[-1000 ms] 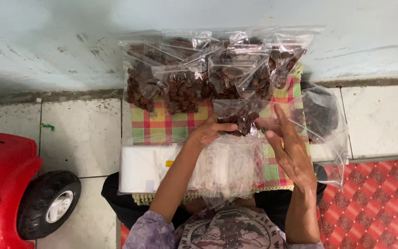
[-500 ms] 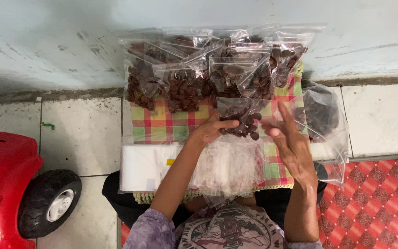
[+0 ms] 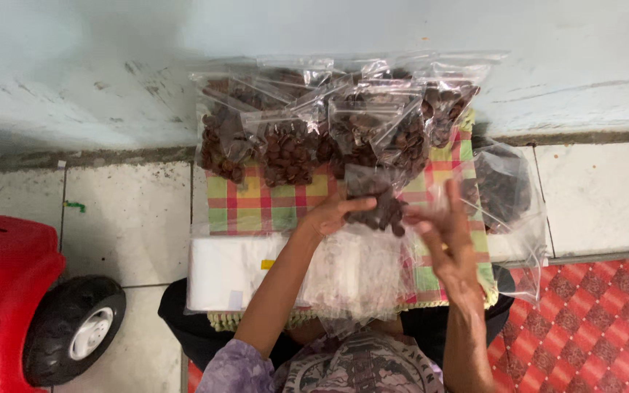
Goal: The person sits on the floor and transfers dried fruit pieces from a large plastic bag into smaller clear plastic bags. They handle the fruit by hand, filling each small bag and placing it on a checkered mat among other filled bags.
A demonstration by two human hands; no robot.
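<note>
My left hand (image 3: 333, 215) grips a small clear bag (image 3: 376, 200) holding dark brown pieces, above a checked cloth (image 3: 256, 207). My right hand (image 3: 447, 236) is beside the bag, fingers spread, its fingertips touching the bag's right edge. Behind the held bag, several filled clear bags (image 3: 285, 145) of the same brown pieces lean against the wall. A pile of empty clear bags (image 3: 358, 273) lies under my forearms.
A large clear bag of dark brown pieces (image 3: 504, 185) sits at the right of the cloth. A white stack (image 3: 216, 273) lies at the cloth's left. A red toy car (image 3: 16, 306) with a black wheel stands at lower left. A red patterned mat (image 3: 591, 327) covers the lower right.
The held bag has shifted slightly down and toward me. My right hand has closed in on the bag's right edge; the left hand stays on it.
</note>
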